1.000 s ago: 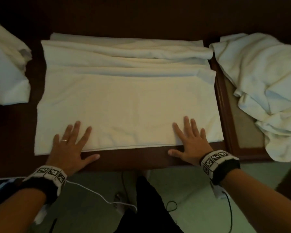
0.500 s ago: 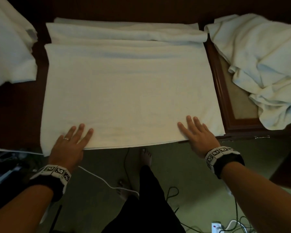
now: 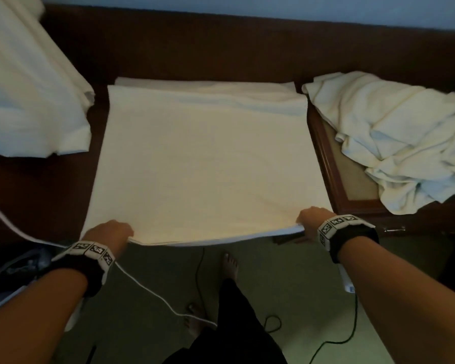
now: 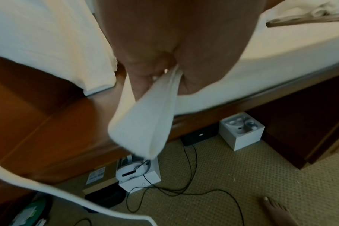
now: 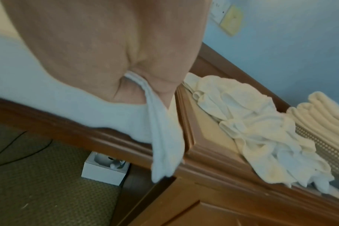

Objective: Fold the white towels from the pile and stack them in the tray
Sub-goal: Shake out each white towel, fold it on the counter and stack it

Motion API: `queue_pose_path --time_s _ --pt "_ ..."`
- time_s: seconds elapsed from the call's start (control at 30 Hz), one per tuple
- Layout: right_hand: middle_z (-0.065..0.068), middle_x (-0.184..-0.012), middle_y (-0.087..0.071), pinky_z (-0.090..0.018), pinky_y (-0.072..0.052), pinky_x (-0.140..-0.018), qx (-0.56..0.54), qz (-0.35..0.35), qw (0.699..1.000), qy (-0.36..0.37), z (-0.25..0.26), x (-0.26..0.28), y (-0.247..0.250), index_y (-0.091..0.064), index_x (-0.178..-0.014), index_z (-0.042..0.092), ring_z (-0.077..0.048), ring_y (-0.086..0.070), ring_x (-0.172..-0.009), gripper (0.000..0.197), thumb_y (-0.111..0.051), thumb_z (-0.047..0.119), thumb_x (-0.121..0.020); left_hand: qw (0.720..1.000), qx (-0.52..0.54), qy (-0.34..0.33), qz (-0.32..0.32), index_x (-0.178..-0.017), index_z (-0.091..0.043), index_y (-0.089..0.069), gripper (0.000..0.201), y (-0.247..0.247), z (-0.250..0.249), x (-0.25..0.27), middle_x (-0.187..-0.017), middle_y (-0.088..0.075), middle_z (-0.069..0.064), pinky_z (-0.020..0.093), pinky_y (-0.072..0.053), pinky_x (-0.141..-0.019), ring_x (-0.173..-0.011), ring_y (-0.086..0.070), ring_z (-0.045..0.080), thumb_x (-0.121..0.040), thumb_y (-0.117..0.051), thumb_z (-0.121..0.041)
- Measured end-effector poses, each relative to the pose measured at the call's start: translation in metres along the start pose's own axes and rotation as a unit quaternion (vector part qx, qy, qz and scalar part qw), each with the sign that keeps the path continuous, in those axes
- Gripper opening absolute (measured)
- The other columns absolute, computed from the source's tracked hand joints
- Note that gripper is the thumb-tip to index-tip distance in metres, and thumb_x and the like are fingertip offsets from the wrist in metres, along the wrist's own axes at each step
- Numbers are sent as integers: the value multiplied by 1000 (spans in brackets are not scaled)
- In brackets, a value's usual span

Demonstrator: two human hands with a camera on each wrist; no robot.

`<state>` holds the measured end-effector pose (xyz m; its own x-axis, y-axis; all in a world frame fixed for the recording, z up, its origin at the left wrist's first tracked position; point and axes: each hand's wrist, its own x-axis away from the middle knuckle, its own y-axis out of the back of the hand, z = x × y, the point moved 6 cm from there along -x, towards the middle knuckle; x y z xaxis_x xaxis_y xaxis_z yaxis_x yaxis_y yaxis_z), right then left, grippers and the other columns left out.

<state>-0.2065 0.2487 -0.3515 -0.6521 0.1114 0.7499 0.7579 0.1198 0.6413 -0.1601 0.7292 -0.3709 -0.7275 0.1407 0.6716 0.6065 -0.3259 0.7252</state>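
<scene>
Head view: we see left hand [image 3: 108, 231] and right hand [image 3: 314, 218] each pinching a near corner of the white towel [image 3: 205, 166] spread on the desk [image 3: 32, 193]. Crumpled pile [image 3: 405, 143] at 2 o'clock covers the tray [image 3: 336, 185]. Folded linen [image 3: 29, 101] at 10 o'clock. Cables [image 3: 202, 271] on floor at 6.

Pale blue painted wall [image 3: 273, 6] behind dark brown wooden desk [image 3: 37, 193]. Olive-green textured carpet floor [image 4: 261, 175] carries black cables [image 4: 184, 188] and white cardboard boxes [image 4: 242, 133]. Lighting dim.
</scene>
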Motion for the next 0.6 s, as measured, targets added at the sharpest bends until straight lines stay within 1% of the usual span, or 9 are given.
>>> queue_pose_path --time_s 0.07,0.13,0.2,0.3,0.33,0.4,0.47,0.53,0.6 --pt "-9 -114 -67 -35 -53 -92 -21 12 1000 -18 -2 8 -3 -65 -124 13 -26 -65 -106 34 -53 7 -94 999 -12 2 44 -129 -20 -63 32 1 1 6 -134 -62 2 20 -43 -94 -120 -60 15 -101 -47 -14" --pt "-12 -125 -64 -37 -52 -94 -44 12 998 -31 -4 13 -3 -61 -129 10 -29 -63 -111 35 -49 7 -96 996 -1 4 90 -130 -12 -61 32 2 3 8 -135 -61 2 19 -42 -91 -122 -59 15 -102 -47 -12" --pt "-13 -123 -65 -38 -52 -94 -52 15 998 -39 -6 15 0 -61 -126 8 -30 -64 -109 31 -48 9 -98 994 14 11 112 -133 -10 -57 33 3 12 6 -140 -58 5 22 -43 -96 -126 -57 19 -102 -45 -10" --pt "-13 -120 -66 -36 -53 -91 -51 11 998 -44 -10 11 13 -63 -121 7 -29 -65 -106 27 -48 10 -99 995 32 23 93 -137 -8 -54 36 17 29 -6 -144 -54 10 27 -44 -103 -129 -54 23 -103 -43 -9" --pt "-13 -119 -66 -36 -53 -90 -50 7 998 -44 -12 8 20 -64 -120 7 -29 -65 -106 27 -48 9 -98 995 37 27 90 -133 -7 -57 34 27 33 -10 -141 -56 11 28 -45 -101 -126 -56 24 -102 -42 -8" --pt "-13 -119 -66 -35 -52 -90 -45 -9 998 -39 -14 0 40 -65 -117 7 -29 -64 -106 27 -47 6 -98 996 55 23 73 -112 -11 -66 27 50 37 -17 -129 -63 11 28 -47 -90 -115 -61 25 -100 -43 -4" --pt "-12 -113 -67 -36 -54 -88 -37 -30 998 -33 -18 -10 62 -67 -108 8 -29 -65 -100 25 -46 2 -95 995 79 21 55 -98 -13 -69 28 72 39 -26 -120 -67 11 27 -46 -81 -108 -63 27 -98 -45 1" --pt "-12 -108 -67 -39 -56 -87 -33 -58 997 -30 -22 -23 83 -66 -104 10 -29 -66 -94 24 -46 1 -94 994 96 30 31 -107 -10 -70 31 91 45 -38 -124 -66 13 28 -44 -83 -112 -62 28 -96 -44 4" --pt "-12 -107 -68 -40 -56 -86 -38 -82 995 -29 -28 -37 100 -67 -107 10 -30 -66 -94 26 -47 1 -93 992 116 44 -7 -127 -12 -64 40 108 53 -53 -140 -57 14 34 -44 -98 -126 -55 31 -98 -43 4"
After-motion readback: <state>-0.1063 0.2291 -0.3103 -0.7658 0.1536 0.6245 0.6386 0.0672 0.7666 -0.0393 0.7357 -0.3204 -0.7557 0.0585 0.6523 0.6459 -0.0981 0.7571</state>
